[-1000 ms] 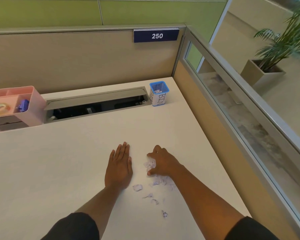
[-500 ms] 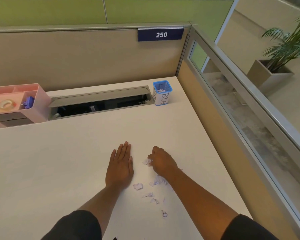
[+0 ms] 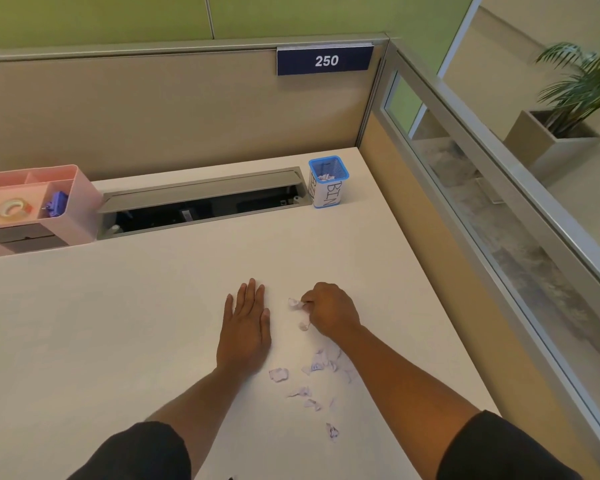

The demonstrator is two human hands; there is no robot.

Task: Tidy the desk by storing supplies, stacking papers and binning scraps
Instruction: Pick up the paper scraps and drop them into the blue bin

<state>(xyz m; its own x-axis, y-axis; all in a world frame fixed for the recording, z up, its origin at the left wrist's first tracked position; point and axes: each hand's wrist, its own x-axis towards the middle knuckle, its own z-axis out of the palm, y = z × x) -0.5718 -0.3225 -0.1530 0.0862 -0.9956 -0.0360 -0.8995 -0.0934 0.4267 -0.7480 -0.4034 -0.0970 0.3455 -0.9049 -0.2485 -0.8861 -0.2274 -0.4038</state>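
Near the desk's (image 3: 153, 323) middle, the right hand (image 3: 331, 315) curls round gathered paper scraps (image 3: 296, 303), likely bound for the bin (image 3: 328, 181) at twelve o'clock, while the left hand (image 3: 245, 332) rests flat, fingers together, bracing; more scraps (image 3: 321, 365) lie at six o'clock.

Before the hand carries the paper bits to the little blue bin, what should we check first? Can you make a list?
1. Right hand grips paper scraps: ok.
2. Grip is firm, nothing about to drop: cannot tell; one bit hangs below the fist.
3. Blue bin upright and open: ok.
4. Room left in the bin: ok, few scraps inside.
5. All scraps gathered: not ok, loose scraps lie on the desk.
6. Left hand out of the way: ok.
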